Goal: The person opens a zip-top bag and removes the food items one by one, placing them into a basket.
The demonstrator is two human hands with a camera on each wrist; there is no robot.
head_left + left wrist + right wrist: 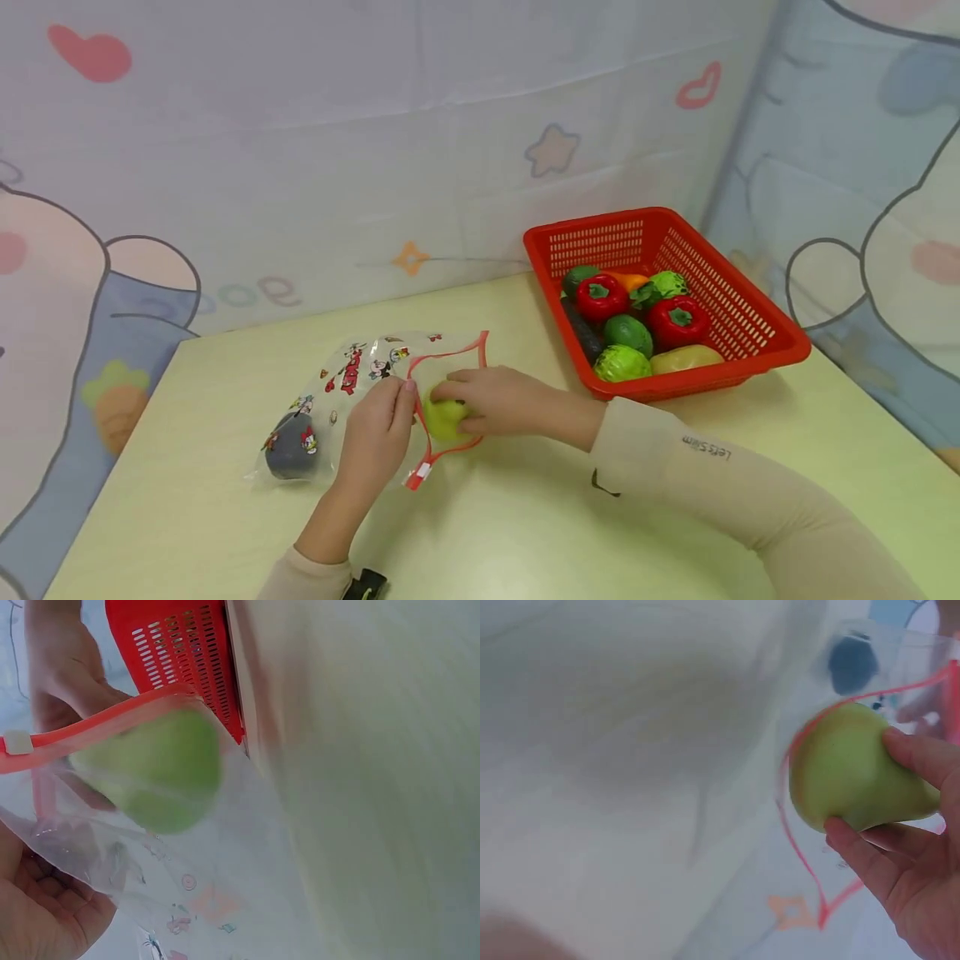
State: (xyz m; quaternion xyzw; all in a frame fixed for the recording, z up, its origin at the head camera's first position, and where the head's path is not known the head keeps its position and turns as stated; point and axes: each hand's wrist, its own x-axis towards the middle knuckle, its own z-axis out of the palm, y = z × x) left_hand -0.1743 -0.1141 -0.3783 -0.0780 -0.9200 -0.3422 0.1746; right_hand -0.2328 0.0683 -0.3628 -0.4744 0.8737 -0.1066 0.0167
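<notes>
A clear zip bag with a red zipper rim and cartoon prints lies on its side, its mouth facing right. My left hand grips the bag at the mouth, thumb on the upper side. In the right wrist view, a green pear is held between the thumb and fingers of my right hand, its rounded end within the red rim. Through the plastic, the left wrist view shows the pear just inside the mouth. A dark rounded item is in the bag's far left end.
A red plastic basket stands at the right rear of the pale table. Inside are red bell peppers, a yellowish potato-like item, and several green and dark vegetables. A printed cloth hangs behind the table.
</notes>
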